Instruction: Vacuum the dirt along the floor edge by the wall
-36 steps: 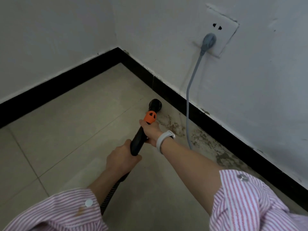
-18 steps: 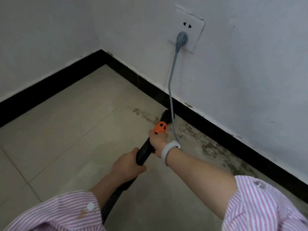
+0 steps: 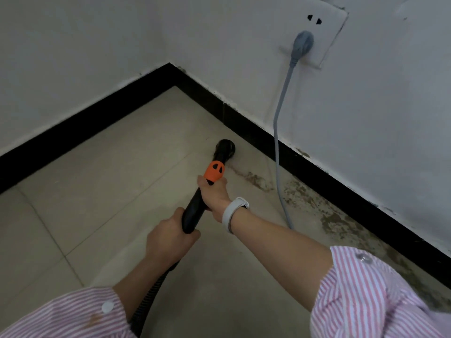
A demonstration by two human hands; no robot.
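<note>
While both hands grip the vacuum wand [image 3: 195, 206], its round black nozzle [image 3: 224, 149] sits on the floor [image 3: 97, 179] at about 12 o'clock from the hands, just short of the black baseboard [image 3: 256, 135]. Left hand [image 3: 168, 240]: fingers clenched around the lower end of the wand, where the ribbed hose [image 3: 148, 301] leaves it toward 6 o'clock. Right hand [image 3: 214, 193]: fingers wrapped around the wand higher up, directly below the orange collar [image 3: 214, 172]. A white wristband [image 3: 231, 213] sits on the right wrist. Both forearms come out of pink-and-white striped sleeves [image 3: 366, 301].

Dirt [image 3: 305, 193]: brown-green specks and smears on the floor, lying in a band along the baseboard from about 2 o'clock of the nozzle out toward 4 o'clock. A thin streak of it reaches almost to the nozzle; whether the nozzle touches it cannot be told, as the nozzle is blurred.

A grey plug [image 3: 301, 45] is seated in the white wall socket [image 3: 327, 32] at 1 o'clock. Its grey cable [image 3: 277, 132] hangs down the wall [image 3: 378, 118], crosses the baseboard and runs over the dirt band, passing out of sight behind the right forearm.

Floor is beige tile with thin grout lines. The two walls meet in a corner at about 11 o'clock of the nozzle.
</note>
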